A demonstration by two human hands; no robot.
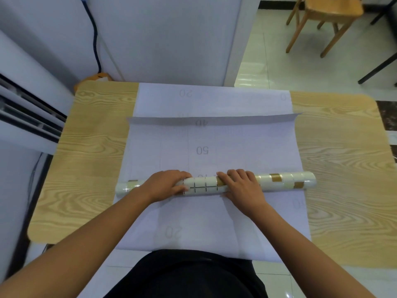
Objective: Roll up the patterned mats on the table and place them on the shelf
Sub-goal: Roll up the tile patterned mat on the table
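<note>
Currently the rolled mat [283, 181] lies crosswise on the table [90, 147], about midway between its near and far sides, patterned face outward. The left hand [167, 186] and the right hand [241, 187] sit close together on the middle of the tube, with fingers curved over its top and holding it. Both outer ends of the tube are unsupported.

Beyond the tube, the flat part [247, 147] of the same mat shows its white backing with printed numerals. It ends in a far edge [214, 119] that lifts slightly off the surface. A second white sheet [204, 233] lies underneath and extends toward the person; it is probably another mat to be rolled afterwards.

Step in hand, as judged: rolling the upper mat, roughly half complete.

To perform it well:
- Spread the hands wider along the tube so the ends receive pressure too.
- Push both hands forward at an equal rate. Uneven travel is likely to make the tube telescope at one end.
- Check that the side edges of the flat part stay in line with the tube ends.
- Press lightly downward so the windings stay tight and the lower sheet is not dragged.
- Expect the raised far edge to fold under, and flatten it before the tube reaches it.

No shelf is in view.
</note>
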